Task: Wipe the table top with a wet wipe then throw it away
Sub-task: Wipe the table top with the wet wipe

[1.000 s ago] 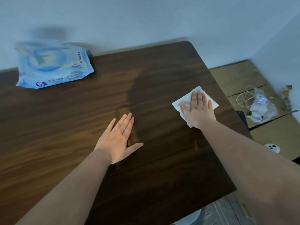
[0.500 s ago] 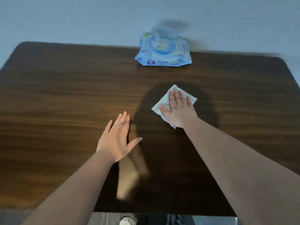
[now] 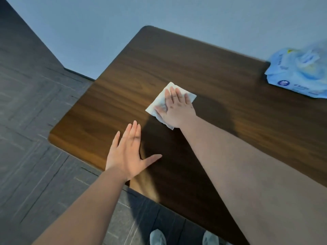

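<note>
I have my right hand (image 3: 177, 107) pressed flat on the wet wipe (image 3: 163, 101), fingers spread open and laid over it rather than curled around it, so the wipe is pinned under the palm, not gripped. It lies on the table top (image 3: 221, 76) toward the left half, well apart from the blue wipe pack (image 3: 299, 75) at the far right edge. My left hand (image 3: 128, 154) rests open and flat near the table's near-left corner, fingers together and thumb out, holding nothing; I judge it is there to brace me. To do this step well I would keep even pressure through the whole palm so the wipe travels with the hand instead of bunching under the fingers — its near corner already pokes out by the wrist. I would run long overlapping passes along the grain out to the rounded corners, and lift the left hand in turn so the patch under it gets wiped too. Whether the surface is already damp I cannot tell — the sheen and shadow hide it.
</note>
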